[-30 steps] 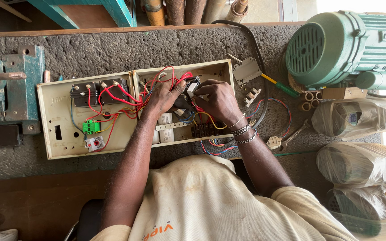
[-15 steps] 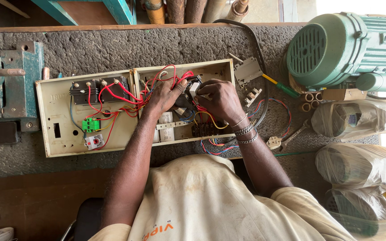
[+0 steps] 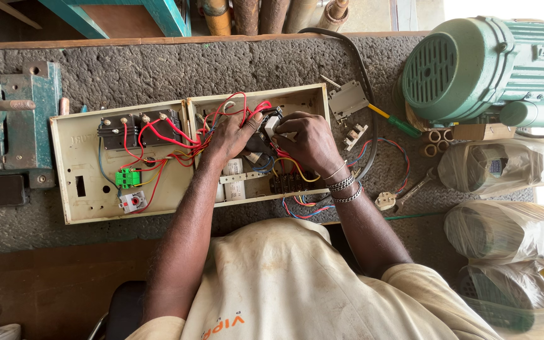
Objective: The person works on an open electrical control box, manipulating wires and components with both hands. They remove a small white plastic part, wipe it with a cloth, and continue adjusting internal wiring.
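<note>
Wiring half done | left hand [image 3: 234, 133] fingers pressed on red wires [image 3: 177, 135] | right hand [image 3: 310, 141] fingers pinching black component [image 3: 271, 119] inside box [image 3: 89, 201] | loose leads below fingers

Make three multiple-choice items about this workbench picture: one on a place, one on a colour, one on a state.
1. Where is the green motor?
A. upper right of the bench
B. inside the box
C. on the floor

2. What colour is the small terminal block in the left half of the cream box?
A. blue
B. green
C. black

3. The box is:
A. closed
B. wrapped in plastic
C. open, wiring exposed

Answers: 1 A, it lies at the upper right; 2 B, bright green; 3 C, both hands, left and right, work among red wires.
</note>
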